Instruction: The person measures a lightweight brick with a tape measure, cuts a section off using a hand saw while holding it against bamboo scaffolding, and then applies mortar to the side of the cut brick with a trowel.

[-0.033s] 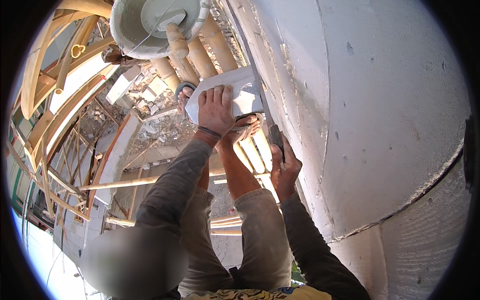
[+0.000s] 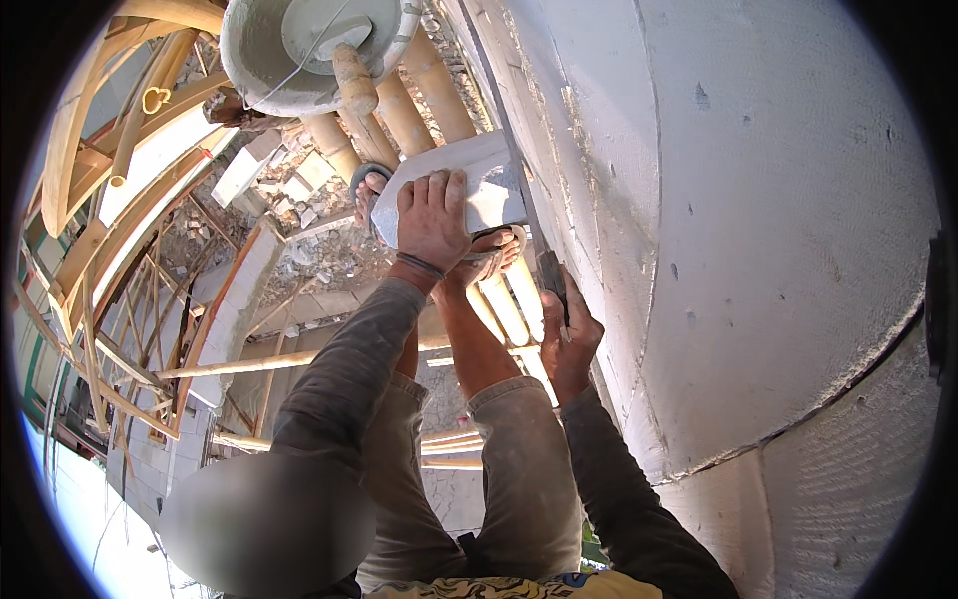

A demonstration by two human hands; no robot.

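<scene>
My left hand (image 2: 433, 218) presses down on a pale lightweight concrete block (image 2: 489, 165), its fingers bent over the near side. The block has an angled left end and lies above my sandalled feet (image 2: 496, 252). In my right hand (image 2: 570, 339) is the dark handle of a handsaw (image 2: 552, 275), with the fingers wrapped around it. The long, thin saw blade runs away from me along the block's right end, close beside the wall. Its teeth cannot be made out.
A pale wall (image 2: 768, 230) fills the right side. Beyond the block, a bucket (image 2: 238, 60) with grey mortar and a wooden-handled trowel (image 2: 351, 80) stands on bamboo poles (image 2: 434, 95). Rubble (image 2: 299, 195) lies below. Curved bamboo and wooden framing (image 2: 90, 250) stands at left.
</scene>
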